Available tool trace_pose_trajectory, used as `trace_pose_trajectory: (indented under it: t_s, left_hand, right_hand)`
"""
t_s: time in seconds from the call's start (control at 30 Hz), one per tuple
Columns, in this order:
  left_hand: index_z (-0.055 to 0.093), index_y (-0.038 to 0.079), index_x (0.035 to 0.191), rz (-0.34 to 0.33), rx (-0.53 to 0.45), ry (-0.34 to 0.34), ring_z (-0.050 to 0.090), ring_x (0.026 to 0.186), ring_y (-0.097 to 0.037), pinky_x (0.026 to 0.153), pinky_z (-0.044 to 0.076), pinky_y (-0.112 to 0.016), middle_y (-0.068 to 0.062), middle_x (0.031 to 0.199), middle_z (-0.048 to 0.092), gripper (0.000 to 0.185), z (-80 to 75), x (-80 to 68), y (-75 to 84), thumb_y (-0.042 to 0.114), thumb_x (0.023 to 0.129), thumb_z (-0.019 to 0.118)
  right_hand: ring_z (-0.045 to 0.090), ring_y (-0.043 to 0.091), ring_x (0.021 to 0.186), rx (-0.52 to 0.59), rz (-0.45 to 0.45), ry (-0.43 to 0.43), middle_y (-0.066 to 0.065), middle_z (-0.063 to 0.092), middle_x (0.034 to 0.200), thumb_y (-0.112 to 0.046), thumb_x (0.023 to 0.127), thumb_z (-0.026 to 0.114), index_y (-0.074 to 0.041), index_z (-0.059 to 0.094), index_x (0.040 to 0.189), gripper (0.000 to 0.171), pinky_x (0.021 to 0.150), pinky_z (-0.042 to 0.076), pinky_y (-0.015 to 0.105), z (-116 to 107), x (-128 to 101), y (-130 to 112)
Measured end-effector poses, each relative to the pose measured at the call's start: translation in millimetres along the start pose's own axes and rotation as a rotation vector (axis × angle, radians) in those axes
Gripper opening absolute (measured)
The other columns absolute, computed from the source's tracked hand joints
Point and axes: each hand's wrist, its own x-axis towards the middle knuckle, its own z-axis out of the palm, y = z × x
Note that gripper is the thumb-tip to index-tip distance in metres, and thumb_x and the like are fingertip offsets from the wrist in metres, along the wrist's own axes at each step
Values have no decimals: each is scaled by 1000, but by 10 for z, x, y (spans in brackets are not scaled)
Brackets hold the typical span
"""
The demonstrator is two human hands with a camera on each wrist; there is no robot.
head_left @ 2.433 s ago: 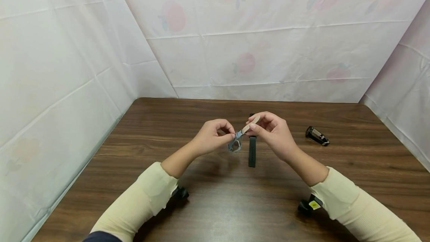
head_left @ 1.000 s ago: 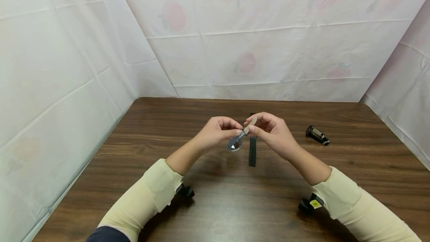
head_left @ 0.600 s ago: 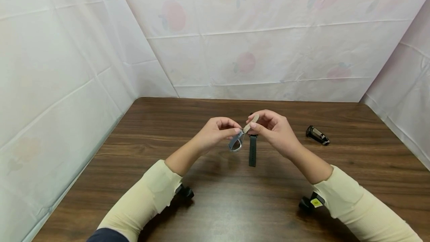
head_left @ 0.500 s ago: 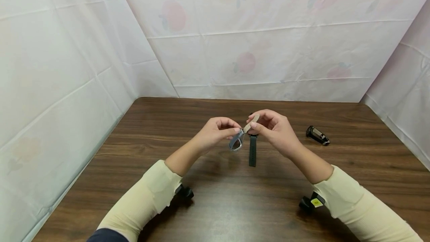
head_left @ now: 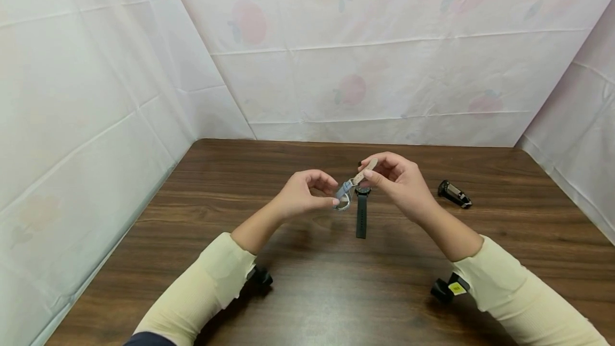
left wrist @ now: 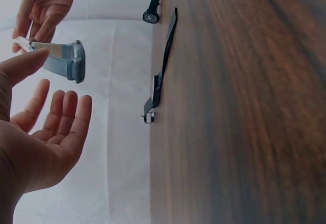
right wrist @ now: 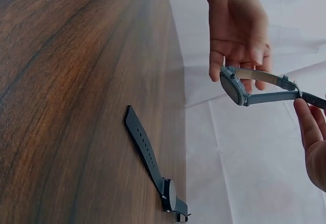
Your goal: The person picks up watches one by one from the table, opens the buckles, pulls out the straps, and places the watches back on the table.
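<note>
A wristwatch with a grey-blue strap (head_left: 343,190) is held above the table, its strap fastened into a loop. My right hand (head_left: 403,186) pinches the pale-backed strap end between thumb and fingers. Close by on the left is my left hand (head_left: 305,194), its thumb tip near the strap and its fingers spread loosely. In the left wrist view the thumb overlaps the watch (left wrist: 63,63), while the other fingers stay apart from it. The round case (right wrist: 233,87) hangs at the loop's far end in the right wrist view.
On the wooden table (head_left: 326,292), a black watch (head_left: 361,218) lies stretched out beneath the hands. Another black watch (head_left: 454,194) rests to the right, its band closed. White printed cloth (head_left: 298,89) stands behind the table and along both sides.
The left fingers have come off the strap buckle and spread, the hand drawing slightly left. The right hand has shifted up and right with the wristwatch, uncovering more of the black watch below.
</note>
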Motion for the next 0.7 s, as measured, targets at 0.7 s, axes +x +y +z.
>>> trace_pose_trajectory:
  t_s: [0.7]
  left_hand:
    - [70, 1, 100, 40, 52, 68, 66, 82, -17, 68, 54, -27, -6, 89, 70, 19, 54, -22, -76, 6, 84, 77]
  right_hand:
    - [65, 21, 86, 98, -40, 53, 16, 63, 104, -5, 95, 63, 6, 62, 111, 19, 78, 58, 33, -60, 20, -42]
